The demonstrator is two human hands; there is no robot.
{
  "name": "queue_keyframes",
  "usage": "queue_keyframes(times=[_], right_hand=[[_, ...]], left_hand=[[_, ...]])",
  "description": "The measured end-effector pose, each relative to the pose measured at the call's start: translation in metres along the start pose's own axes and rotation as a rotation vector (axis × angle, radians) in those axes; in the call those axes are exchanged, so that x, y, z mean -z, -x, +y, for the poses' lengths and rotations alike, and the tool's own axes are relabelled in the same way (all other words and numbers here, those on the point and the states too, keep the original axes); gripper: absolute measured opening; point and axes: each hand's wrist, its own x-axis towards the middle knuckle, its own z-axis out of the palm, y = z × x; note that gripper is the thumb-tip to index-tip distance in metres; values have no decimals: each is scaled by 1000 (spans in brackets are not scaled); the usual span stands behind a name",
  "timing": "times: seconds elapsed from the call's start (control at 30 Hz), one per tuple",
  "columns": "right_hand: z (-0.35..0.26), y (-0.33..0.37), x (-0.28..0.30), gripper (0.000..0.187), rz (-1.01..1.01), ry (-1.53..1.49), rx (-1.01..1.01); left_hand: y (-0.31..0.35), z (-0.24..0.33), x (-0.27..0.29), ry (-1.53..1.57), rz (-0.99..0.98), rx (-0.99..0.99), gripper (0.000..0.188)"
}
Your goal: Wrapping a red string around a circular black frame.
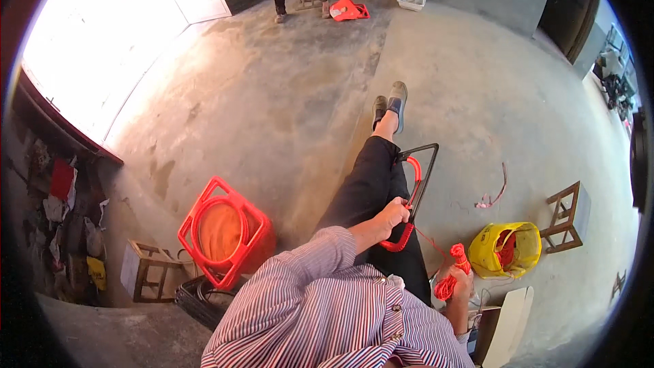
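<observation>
Both hands are closed: my left hand (394, 213) grips the red-wrapped black frame (417, 176), my right hand (462, 281) a red cord bundle (460, 259), with the yellow container (484, 251) just right of it.

Grey, stained concrete floor (272, 116) carries open yellow container (485, 252), brown-legged wooden stool (580, 212). Thin reddish strand (503, 187) lies nearby.

The right hand (460, 282) has room forward, but a yellow container (486, 253) (open-mouthed) blocks rightward.

Left grip (392, 215) on a red-and-black frame (417, 169), right grip (464, 281) around bundled red cord (459, 255); yellow bucket (485, 253) nearby
</observation>
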Motion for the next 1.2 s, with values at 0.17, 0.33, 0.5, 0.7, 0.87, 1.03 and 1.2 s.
queue_keyframes(times=[0.17,0.33,0.5,0.7,0.87,1.03,1.2], right_hand=[[4,-15,-12,11,193,57,-113],[-26,-19,-74,36,-46,-158,-44],[-17,-30,-130,30,-401,-92,-37],[-3,-33,-138,28,-650,240,-119],[-3,-34,-137,30,-569,153,-189],[-6,-37,-139,31,-569,75,-232],[-6,-41,-135,30,-565,78,-245]], left_hand=[[3,-1,9,62,15,-67,40],[34,38,46,-284,134,-152,36],[53,39,78,-728,372,-620,21],[48,21,73,-875,461,-674,22],[43,22,67,-1173,384,-697,19],[43,30,65,-1180,373,-657,16],[41,30,64,-1169,311,-568,17]])
